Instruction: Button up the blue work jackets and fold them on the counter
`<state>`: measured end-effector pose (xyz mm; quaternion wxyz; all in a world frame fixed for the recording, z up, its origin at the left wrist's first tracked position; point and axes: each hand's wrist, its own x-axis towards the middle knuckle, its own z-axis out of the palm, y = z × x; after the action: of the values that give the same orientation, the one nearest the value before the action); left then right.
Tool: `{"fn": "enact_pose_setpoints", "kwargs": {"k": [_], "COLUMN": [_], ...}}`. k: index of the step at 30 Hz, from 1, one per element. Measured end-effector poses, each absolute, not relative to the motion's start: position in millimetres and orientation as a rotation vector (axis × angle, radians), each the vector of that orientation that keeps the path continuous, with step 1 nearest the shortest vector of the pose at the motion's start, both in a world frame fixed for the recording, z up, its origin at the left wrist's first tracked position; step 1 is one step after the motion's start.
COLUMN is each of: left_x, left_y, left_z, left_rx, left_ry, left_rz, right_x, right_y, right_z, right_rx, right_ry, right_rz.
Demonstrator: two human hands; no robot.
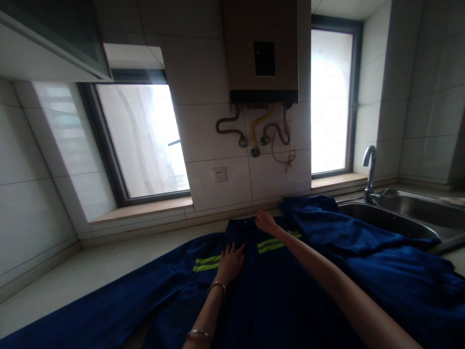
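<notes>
A dark blue work jacket (276, 291) with yellow-green reflective strips lies spread on the counter, front side up, its collar toward the wall. My left hand (231, 261) rests flat on the chest, fingers spread, beside the left reflective strip (206, 263). At the collar, my right hand (266, 222) has its fingers closed on the edge of the cloth. Below its wrist runs the other reflective strip (271, 245). One sleeve (109, 300) stretches out to the lower left. More blue cloth (378, 257) lies bunched on the right; whether it belongs to the same garment I cannot tell.
A steel sink (432, 208) with a curved tap (369, 169) stands at the right, with blue cloth touching its near rim. A water heater (263, 48) with hoses hangs on the tiled wall above a socket (219, 174). Pale countertop (145, 247) shows at the left.
</notes>
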<state>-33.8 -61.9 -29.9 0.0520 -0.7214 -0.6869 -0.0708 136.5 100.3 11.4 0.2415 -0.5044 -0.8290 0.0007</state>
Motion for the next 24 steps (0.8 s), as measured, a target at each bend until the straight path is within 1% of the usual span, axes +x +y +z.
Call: {"fn": "enact_pose_setpoints", "kwargs": {"k": [4,11,16,20,24], "left_x": [-33,-37,-40,-35,-38], "left_y": [-61,-61,-61,-60,-57], "left_z": [-30,-32,-36,-37,-35], "left_rx": [-2.208,-2.238,-2.222,-2.042,-1.864], "left_ry": [-2.062,-2.043,-2.024,-2.013,-2.059], "left_rz": [-0.219,-0.249,-0.284,-0.368,-0.474], "right_x": [78,3,-12,-6,1], "right_y": [91,106,129,142,141], "right_z": [7,-3,-1,-1,-10], "right_rx": [-1.328,-1.471,-1.393,-1.234,-1.118], "right_ry": [-2.272,-2.094,-1.988,-1.84,-1.681], "right_rz": [0.15,0.427,0.658,0.806,0.888]}}
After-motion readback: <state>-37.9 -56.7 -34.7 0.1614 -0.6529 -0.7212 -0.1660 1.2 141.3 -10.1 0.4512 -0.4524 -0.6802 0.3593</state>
